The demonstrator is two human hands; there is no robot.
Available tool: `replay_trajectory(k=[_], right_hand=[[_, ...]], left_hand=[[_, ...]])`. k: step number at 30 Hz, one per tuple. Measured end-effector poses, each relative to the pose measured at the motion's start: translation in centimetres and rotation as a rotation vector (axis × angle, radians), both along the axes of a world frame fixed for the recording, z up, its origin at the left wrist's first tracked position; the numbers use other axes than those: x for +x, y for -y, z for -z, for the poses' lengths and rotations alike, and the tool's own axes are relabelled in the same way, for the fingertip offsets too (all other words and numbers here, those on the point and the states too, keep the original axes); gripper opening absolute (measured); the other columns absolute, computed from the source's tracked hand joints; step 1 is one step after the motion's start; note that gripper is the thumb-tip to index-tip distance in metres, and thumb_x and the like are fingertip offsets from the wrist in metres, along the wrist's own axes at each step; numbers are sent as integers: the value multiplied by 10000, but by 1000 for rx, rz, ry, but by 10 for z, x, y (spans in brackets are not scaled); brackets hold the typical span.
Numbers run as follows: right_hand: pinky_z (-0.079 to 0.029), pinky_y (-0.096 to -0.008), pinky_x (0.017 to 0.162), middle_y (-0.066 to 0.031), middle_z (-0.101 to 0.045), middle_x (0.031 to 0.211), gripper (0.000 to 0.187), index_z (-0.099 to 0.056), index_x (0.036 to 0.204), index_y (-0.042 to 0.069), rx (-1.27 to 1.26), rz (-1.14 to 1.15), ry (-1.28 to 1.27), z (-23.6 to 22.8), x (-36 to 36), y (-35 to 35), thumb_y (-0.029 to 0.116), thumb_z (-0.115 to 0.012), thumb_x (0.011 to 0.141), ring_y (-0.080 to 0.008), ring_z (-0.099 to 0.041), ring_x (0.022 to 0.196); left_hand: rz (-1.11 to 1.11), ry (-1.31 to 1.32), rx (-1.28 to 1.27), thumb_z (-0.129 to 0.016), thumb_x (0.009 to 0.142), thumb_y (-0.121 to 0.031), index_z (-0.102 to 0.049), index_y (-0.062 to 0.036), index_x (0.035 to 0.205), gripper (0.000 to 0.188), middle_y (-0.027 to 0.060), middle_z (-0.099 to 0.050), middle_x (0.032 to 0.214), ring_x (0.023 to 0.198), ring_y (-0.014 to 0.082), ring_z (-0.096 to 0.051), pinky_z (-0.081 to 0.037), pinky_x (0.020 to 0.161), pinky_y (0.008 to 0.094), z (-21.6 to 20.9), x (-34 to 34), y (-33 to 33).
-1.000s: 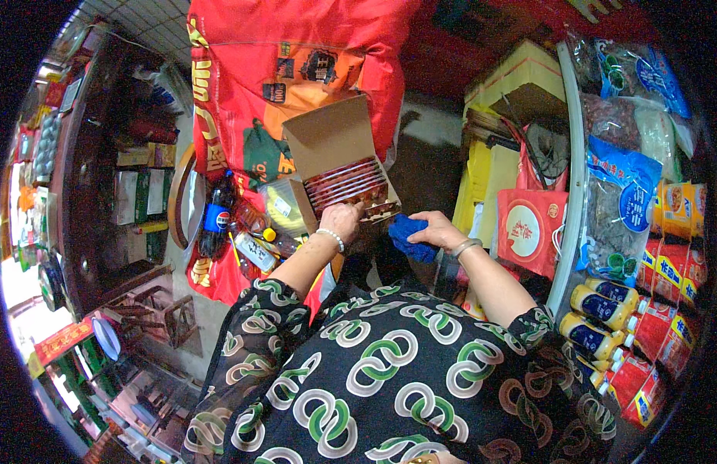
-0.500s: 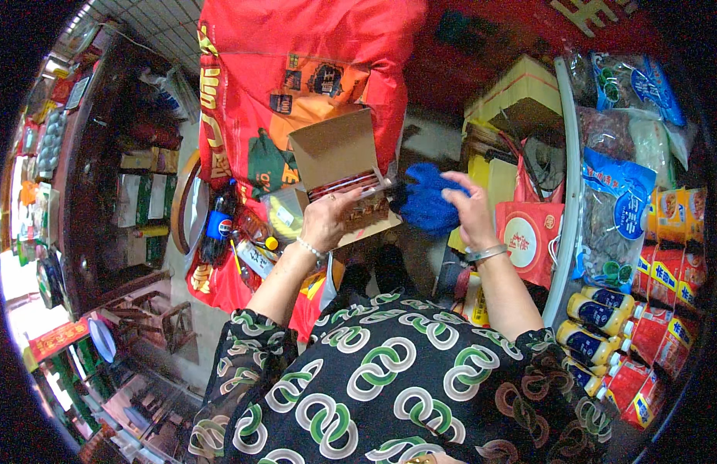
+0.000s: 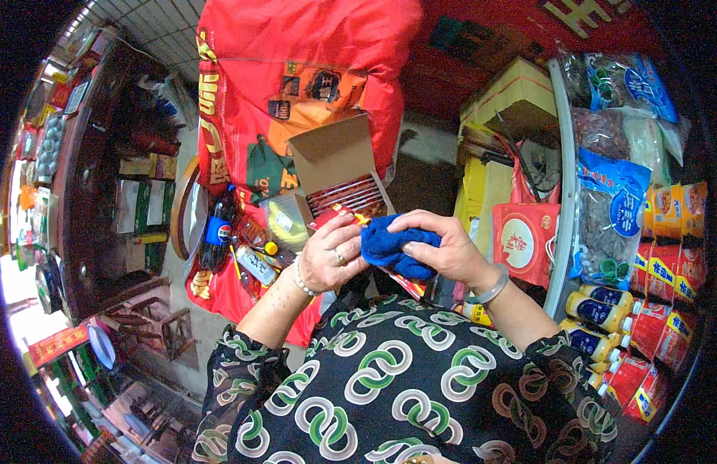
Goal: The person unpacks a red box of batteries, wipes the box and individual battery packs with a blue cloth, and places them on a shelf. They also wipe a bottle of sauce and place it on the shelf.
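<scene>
Far left: dark shelves (image 3: pixel 80 178) of small goods, bent by the lens.
Bottle: a dark cola bottle (image 3: pixel 217 232) with a blue label lies on the red sheet (image 3: pixel 242 116), left of the box.
Box: an open brown box (image 3: pixel 339 174), flap up, rows of red packs inside; it sits just above both hands.
Left hand: the left hand (image 3: pixel 327 259), ring on one finger, has its grip pressed together on a red pack (image 3: pixel 335 219) at the box's lower edge.
Cloth: a blue cloth (image 3: pixel 393 247) sits between the hands, touching both, in front of the box.
Right hand: the right hand (image 3: pixel 447 247), bangle at the wrist, curls its grip over the cloth; it seems to be pinching it, though the fingertips are hidden.
Red bag: a red bag (image 3: pixel 525 240) stands right of the hands.
Far right: a rack (image 3: pixel 559 232) of packets and yellow-capped bottles.
</scene>
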State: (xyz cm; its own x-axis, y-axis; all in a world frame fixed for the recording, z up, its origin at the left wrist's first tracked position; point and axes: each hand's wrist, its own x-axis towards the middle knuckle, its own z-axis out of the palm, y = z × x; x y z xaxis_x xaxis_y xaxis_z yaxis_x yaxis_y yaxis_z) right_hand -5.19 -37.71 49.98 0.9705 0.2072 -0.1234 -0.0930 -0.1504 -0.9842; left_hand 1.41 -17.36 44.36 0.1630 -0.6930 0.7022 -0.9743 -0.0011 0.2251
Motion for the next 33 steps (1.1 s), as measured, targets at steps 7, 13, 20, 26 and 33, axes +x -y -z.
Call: replay_trajectory(k=[7,13,20,26,33], right_hand=[[-443,-226,684,-19,-580,816,279,-586,877,20,-53,116,-219,34,12,25,-21,-489,618,-79,-528,758],[-437,-277,786,-51,-602,859,292,-592,914,21,149,103,-82,-17,35,10,-21,-477,649,-136,-556,827],[-372,-311,892,-122,-576,1005,312,-574,939,-10,67,-286,-121,35,19,9,-36,-458,650,-186,-520,969],[-445,-224,738,-25,-581,901,283,-564,951,-5,-25,-204,-549,83,-18,36,-3,-524,671,-107,-553,785],[-433,-330,860,-121,-519,1121,419,-397,1195,31,945,195,-836,80,-35,27,300,-419,875,-207,-542,977]], left_hand=[[32,65,-51,-563,613,-134,-621,-58,913,315,24,-560,829,796,156,-543,-456,783,349,-32,-21,7],[147,61,-59,-538,610,-129,-611,-22,905,322,41,-555,821,777,155,-551,-460,731,292,-25,-24,20],[209,-77,-92,-545,585,-95,-603,6,908,343,50,-553,803,759,171,-544,-468,719,306,-20,-36,24],[124,-203,-130,-546,634,-89,-605,-1,919,304,63,-571,809,761,194,-551,-479,710,342,-4,-51,23],[99,-182,-161,-550,626,-96,-603,-13,916,306,71,-576,814,756,200,-562,-485,711,349,-2,-47,32]])
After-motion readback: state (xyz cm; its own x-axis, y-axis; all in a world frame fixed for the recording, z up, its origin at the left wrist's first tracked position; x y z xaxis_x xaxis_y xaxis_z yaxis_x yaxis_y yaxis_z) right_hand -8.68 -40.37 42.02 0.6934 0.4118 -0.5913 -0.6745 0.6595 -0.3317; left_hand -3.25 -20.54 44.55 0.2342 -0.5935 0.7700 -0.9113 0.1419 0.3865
